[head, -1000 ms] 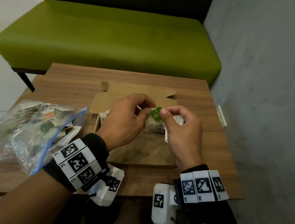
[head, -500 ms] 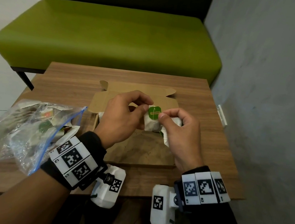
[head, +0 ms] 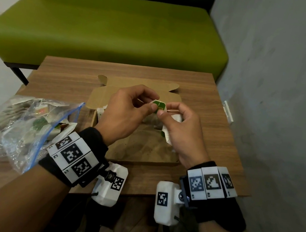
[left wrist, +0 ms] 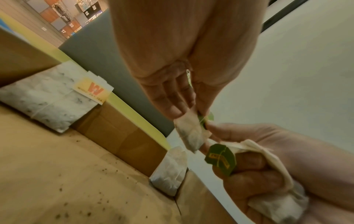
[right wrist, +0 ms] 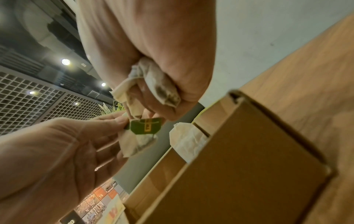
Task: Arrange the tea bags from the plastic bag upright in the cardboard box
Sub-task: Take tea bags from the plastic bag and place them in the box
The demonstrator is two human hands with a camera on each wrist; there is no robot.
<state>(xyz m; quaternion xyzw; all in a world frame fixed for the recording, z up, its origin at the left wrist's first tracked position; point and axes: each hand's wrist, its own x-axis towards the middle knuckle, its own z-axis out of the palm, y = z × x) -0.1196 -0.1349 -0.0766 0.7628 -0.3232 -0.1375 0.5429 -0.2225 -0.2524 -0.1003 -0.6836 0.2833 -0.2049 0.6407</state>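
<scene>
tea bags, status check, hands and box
Left hand and right hand pinch white green-tagged tea bag over brown cardboard box. Right palms more bags. Nothing blocking.

Both hands are raised close together. The left hand [head: 124, 111] pinches with thumb and forefinger. The right hand [head: 182, 131] pinches too, its other fingers curled.

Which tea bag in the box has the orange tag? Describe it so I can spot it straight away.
Start at the cardboard box on the wooden table. Along its far wall, away from both hands, a white tea bag leans in the corner. Its paper tag is yellow-orange with a red W, while the tags of the tea bags held in the hands are green.
</scene>
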